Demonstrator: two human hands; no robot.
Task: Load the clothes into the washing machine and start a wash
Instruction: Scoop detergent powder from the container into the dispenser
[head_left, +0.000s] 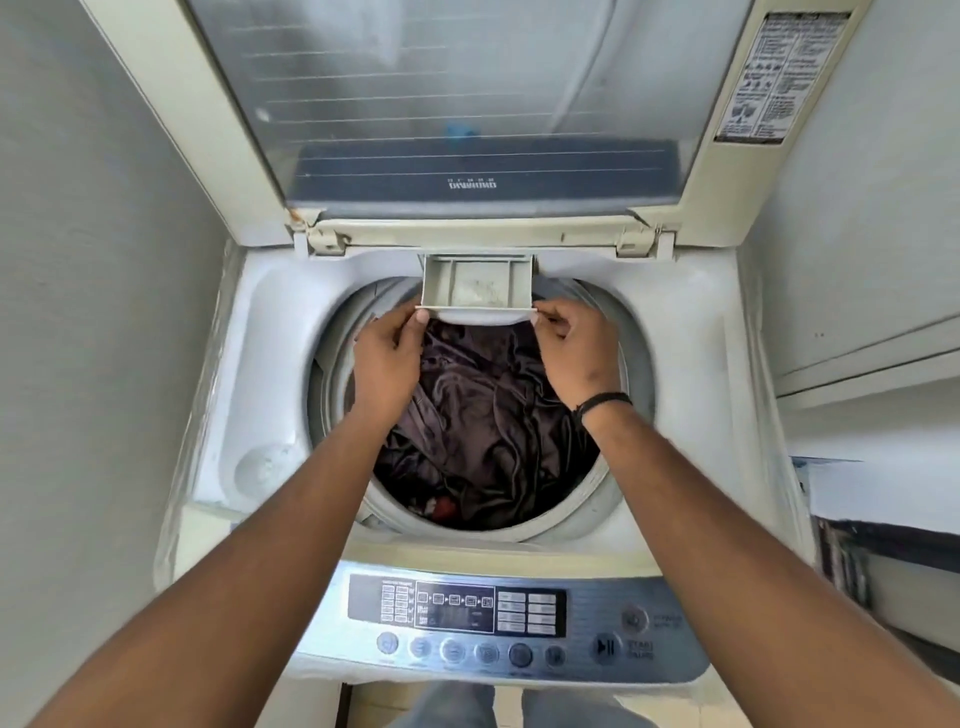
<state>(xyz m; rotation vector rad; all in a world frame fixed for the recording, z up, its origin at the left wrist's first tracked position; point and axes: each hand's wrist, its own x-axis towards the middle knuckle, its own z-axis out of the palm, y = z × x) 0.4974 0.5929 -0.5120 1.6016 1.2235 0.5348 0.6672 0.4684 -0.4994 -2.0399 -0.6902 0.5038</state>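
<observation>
Both grips narrow, pinching the front lip of the detergent drawer (477, 287): left hand (388, 358) on its left corner, right hand (571, 347) on its right corner, fingertips curled onto the thin edge. The drawer sits pulled out at 12 o'clock of the tub opening, overhanging the drum; pale powdery residue inside. It looks like light, rigid plastic on a slide, likely to bind if pushed from one corner, so an even two-corner hold suits it. The clothes (483, 415), dark, soft and limp, lie heaped in the drum (337, 415) below the hands, a red scrap at 6 o'clock; easy to bunch, no fragile parts seen. The lid (467, 104) stands raised at 12 o'clock. The control panel (519, 618) is at 6 o'clock, its start/pause button (605, 647) toward 5, untouched by either hand.
</observation>
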